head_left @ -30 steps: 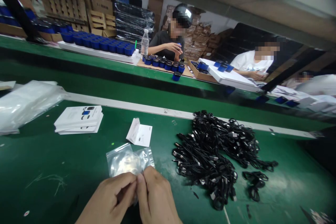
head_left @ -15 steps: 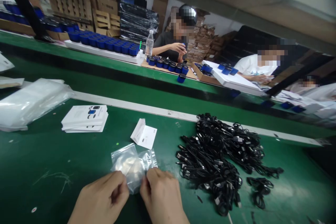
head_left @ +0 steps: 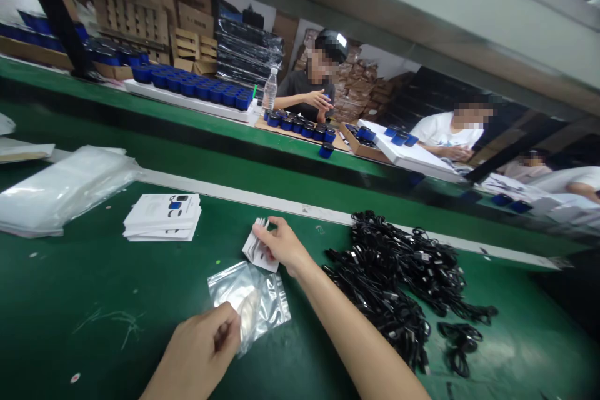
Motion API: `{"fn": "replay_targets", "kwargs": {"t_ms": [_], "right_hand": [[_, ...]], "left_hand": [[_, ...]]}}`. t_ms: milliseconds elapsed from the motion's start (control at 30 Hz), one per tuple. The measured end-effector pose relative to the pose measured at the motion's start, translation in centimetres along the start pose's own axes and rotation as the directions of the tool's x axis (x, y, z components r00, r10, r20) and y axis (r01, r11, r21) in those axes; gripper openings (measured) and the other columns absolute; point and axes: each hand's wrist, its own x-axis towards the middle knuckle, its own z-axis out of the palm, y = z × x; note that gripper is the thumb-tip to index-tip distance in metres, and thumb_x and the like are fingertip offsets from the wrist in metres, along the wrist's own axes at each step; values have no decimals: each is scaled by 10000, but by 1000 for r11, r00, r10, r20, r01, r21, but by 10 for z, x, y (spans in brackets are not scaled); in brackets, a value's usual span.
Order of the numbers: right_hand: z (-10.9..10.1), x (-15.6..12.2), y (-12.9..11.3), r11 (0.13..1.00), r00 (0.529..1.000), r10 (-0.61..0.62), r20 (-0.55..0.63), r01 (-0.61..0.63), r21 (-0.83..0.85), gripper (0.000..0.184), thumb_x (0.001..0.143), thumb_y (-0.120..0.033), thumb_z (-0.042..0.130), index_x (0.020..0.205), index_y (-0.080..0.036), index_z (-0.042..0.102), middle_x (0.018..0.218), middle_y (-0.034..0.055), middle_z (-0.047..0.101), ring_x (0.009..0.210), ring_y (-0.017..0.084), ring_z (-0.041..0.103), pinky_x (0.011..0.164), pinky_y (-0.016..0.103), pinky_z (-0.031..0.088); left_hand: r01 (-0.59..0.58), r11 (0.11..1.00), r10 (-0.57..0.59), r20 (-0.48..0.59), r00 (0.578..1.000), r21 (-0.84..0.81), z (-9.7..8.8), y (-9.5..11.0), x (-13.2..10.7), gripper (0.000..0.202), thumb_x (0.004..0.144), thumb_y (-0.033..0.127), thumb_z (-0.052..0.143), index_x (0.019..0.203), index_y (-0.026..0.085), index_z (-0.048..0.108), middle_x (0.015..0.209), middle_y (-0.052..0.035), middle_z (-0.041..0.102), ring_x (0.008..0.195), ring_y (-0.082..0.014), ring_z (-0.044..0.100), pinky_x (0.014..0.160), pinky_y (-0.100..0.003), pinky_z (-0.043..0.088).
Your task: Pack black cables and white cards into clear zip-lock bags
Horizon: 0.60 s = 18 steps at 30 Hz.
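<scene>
My left hand pinches the near edge of a clear zip bag that lies on the green table. My right hand reaches forward and its fingers close on a small stack of white cards just beyond the bag. To the right of my forearm lies a heap of coiled black cables.
A stack of white leaflets lies at left, with a pile of clear plastic bags further left. A white rail borders the table's far side. Across a second green bench, other people handle blue round items.
My right hand let go of the zip bag and moved forward to the white cards. The left hand keeps the bag. The camera tilted slightly.
</scene>
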Motion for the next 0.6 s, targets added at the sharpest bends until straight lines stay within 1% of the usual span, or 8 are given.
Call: {"fn": "replay_targets", "kwargs": {"t_ms": [100,200,267,333,433,467,500,600], "right_hand": [[-4,-8,4,998,998,58,-13,-58,-2,352,923,-348,544,1182,-122,474,614,-67,531,394,59,462,387,181,408],[-12,-14,8,996,996,86,-16,-87,-33,197,943,-318,522,942,-129,579,684,-44,574,467,63,522,458,200,466],[-20,-22,9,994,997,75,-34,-77,-71,226,931,-272,526,758,-131,563,617,-42,563,486,81,539,483,212,463],[-30,-40,8,992,997,16,-79,-25,-121,280,905,-238,529,637,-163,496,555,-44,531,514,102,538,506,218,436],[-43,-87,4,974,984,-116,-137,86,-210,257,887,-279,519,649,-198,466,617,-28,542,596,132,526,543,231,392],[-46,-105,4,962,980,-152,-124,118,-248,233,894,-296,500,681,-202,487,666,-12,571,614,141,526,546,238,385],[-46,-122,5,917,972,-218,-86,173,-360,229,905,-304,471,700,-208,496,673,-4,576,607,146,521,539,241,376],[-35,-154,15,743,953,-280,119,293,-602,213,892,-239,454,684,-214,489,647,8,593,551,148,536,509,248,346]], "left_hand": [[13,999,-12,15,1000,-38,-2,0,0,243,836,244,357,593,241,348,480,76,422,441,-116,484,477,-193,309],[32,997,-31,8,999,-72,-2,1,0,266,840,291,355,580,243,325,466,76,390,424,-125,462,467,-212,285],[60,993,-62,-9,998,-101,-2,2,0,293,855,331,337,574,247,321,449,74,392,411,-131,473,455,-219,285],[102,985,-106,-25,994,-139,-3,3,0,321,879,359,296,579,251,331,433,72,443,407,-137,513,447,-218,308],[168,960,-182,-42,982,-224,-7,7,-1,350,908,408,248,611,257,357,461,72,567,438,-138,594,465,-208,376],[189,943,-210,-47,977,-273,-9,9,-1,355,909,434,255,622,257,367,482,70,596,460,-138,615,481,-207,398],[207,923,-235,-51,971,-326,-10,12,-2,357,904,459,274,629,257,378,502,67,617,484,-141,630,497,-208,413],[211,879,-274,-91,957,-428,-9,22,-2,341,883,477,329,630,256,391,510,67,604,502,-143,622,489,-213,397]]}}
